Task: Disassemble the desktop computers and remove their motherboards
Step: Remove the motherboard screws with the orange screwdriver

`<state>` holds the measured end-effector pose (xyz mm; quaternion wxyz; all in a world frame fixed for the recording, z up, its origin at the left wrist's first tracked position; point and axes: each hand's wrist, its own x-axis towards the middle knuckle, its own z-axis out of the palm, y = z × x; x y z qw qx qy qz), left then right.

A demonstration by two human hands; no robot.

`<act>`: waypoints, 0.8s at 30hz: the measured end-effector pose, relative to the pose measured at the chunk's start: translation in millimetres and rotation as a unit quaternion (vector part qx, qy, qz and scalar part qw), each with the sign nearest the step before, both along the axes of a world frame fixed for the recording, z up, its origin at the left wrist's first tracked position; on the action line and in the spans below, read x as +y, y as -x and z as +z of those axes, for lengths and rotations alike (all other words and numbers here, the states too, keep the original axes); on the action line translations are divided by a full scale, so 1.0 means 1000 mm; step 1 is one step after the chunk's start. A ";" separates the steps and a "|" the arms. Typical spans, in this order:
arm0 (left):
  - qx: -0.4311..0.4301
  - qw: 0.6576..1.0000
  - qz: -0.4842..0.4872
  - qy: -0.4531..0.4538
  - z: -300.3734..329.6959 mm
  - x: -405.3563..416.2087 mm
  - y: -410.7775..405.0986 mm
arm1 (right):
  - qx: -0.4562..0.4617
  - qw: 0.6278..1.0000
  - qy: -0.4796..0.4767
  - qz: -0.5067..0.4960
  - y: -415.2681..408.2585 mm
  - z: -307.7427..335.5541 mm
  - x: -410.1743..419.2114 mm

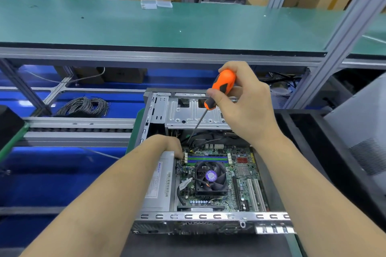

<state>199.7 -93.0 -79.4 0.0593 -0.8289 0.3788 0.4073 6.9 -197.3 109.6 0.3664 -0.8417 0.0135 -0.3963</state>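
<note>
An open desktop case lies in front of me with its green motherboard exposed, a black CPU fan in the middle. My right hand grips an orange and black screwdriver, its shaft slanting down to the board's far left corner. My left hand reaches into that same corner beside the RAM slots; its fingertips are hidden among the cables. A grey power supply sits left of the board, partly under my left forearm.
A metal drive cage fills the case's far end. Left of the case runs a conveyor rail with a coil of grey cable behind it. A green shelf spans above. A black tray edge lies to the right.
</note>
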 end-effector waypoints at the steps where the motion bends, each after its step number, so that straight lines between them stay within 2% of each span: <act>1: 0.000 1.000 0.001 0.016 0.004 0.001 0.001 | -0.005 1.000 -0.006 -0.005 0.002 0.003 -0.002; 8: -0.079 0.992 0.011 0.103 0.035 0.012 0.011 | -0.024 0.998 -0.060 -0.019 0.022 0.027 -0.029; 13: -0.015 0.988 0.060 0.138 0.048 0.014 0.024 | -0.041 0.996 -0.069 -0.032 0.040 0.035 -0.039; 17: 0.023 0.991 0.050 0.125 0.069 0.002 0.040 | -0.045 0.996 -0.074 -0.034 0.052 0.038 -0.044; 21: -0.058 0.987 0.006 0.147 0.076 -0.013 0.061 | -0.053 0.995 -0.079 -0.041 0.064 0.042 -0.047; 24: -0.092 0.975 0.036 0.200 0.073 -0.018 0.071 | -0.056 0.993 -0.082 -0.058 0.074 0.045 -0.051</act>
